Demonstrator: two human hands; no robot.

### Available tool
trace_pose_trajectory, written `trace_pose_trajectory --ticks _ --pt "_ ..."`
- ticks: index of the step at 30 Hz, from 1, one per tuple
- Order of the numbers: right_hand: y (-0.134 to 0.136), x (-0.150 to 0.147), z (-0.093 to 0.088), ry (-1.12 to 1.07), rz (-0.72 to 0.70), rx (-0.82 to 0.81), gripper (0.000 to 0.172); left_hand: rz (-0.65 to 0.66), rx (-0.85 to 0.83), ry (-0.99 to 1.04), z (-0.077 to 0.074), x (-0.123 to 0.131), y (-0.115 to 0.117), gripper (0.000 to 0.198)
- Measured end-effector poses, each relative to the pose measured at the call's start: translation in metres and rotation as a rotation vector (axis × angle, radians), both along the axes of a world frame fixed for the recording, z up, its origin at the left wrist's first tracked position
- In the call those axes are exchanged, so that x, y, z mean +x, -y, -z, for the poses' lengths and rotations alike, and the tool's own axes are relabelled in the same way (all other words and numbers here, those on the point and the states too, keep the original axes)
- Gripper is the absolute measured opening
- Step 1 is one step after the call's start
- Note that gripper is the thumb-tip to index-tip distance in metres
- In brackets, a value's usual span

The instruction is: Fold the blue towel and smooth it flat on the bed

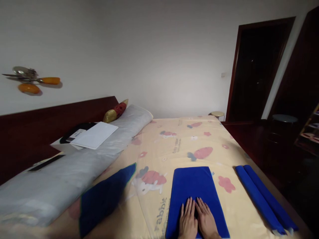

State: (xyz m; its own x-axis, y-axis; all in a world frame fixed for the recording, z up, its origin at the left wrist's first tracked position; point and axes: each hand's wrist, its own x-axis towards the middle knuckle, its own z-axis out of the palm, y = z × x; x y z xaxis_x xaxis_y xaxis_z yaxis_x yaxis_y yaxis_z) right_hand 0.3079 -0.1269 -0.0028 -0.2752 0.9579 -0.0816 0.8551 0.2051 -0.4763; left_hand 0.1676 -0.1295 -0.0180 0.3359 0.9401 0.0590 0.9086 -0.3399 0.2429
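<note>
A folded blue cloth (191, 181) lies flat on the bed, its long side running away from me. My left hand (188, 218) rests palm down on its near half, fingers stretched forward. Close beside it, my right hand (205, 217) also lies flat on the cloth, fingers extended and nearly side by side. Both palms are hidden underneath. To the left, a darker blue cloth (106, 199) is spread at a slant on the sheet. Two rolled blue cloths (265, 199) lie side by side along the bed's right edge.
The bed's patterned yellow sheet (154, 156) carries rabbits and carrots. On the left are a long grey bolster (72, 179), a white flat box (94, 135), a red and gold cushion (116, 111) and a dark headboard (50, 122). Stools (218, 114) stand beyond the bed's right side.
</note>
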Motion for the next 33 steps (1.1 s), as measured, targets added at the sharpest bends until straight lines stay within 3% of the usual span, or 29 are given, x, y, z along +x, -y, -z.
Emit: trace_pose_trajectory --ticks 4,9,12,14,17,21,24,26,28,31,33 --pt "-0.005 0.013 0.022 -0.020 -0.043 0.037 0.056 0.053 0.072 -0.101 0.013 -0.020 -0.005 0.072" --pt "-0.008 0.072 0.050 0.008 0.051 0.147 0.052 -0.026 0.342 -0.293 0.015 -0.091 -0.007 0.076" --pt "-0.012 0.091 0.058 0.048 0.077 0.170 0.052 0.003 0.453 -0.316 0.019 -0.122 -0.012 0.074" --pt "-0.015 0.086 0.057 0.070 0.103 0.179 0.053 -0.040 0.514 -0.277 0.024 -0.122 -0.017 0.072" --pt "-0.021 0.060 0.047 0.046 0.088 0.183 0.053 -0.119 0.591 -0.230 0.032 -0.092 -0.025 0.070" --pt "-0.033 0.021 0.031 -0.013 -0.078 0.107 0.054 0.071 0.582 -0.242 0.043 -0.038 -0.038 0.079" --pt "-0.046 0.007 0.026 0.007 -0.130 0.058 0.055 0.129 0.602 -0.185 0.051 -0.017 -0.052 0.076" --pt "-0.056 0.011 0.030 0.030 -0.149 0.074 0.054 0.137 0.606 -0.171 0.051 -0.020 -0.061 0.072" --pt "-0.065 0.027 0.038 0.060 -0.114 0.143 0.052 0.058 0.601 -0.205 0.046 -0.037 -0.069 0.067" --pt "-0.075 0.066 0.058 0.121 0.061 0.306 0.054 -0.085 0.559 -0.261 0.035 -0.076 -0.076 0.063" --pt "-0.079 0.088 0.071 0.157 0.134 0.380 0.056 -0.062 0.517 -0.261 0.034 -0.096 -0.078 0.063"
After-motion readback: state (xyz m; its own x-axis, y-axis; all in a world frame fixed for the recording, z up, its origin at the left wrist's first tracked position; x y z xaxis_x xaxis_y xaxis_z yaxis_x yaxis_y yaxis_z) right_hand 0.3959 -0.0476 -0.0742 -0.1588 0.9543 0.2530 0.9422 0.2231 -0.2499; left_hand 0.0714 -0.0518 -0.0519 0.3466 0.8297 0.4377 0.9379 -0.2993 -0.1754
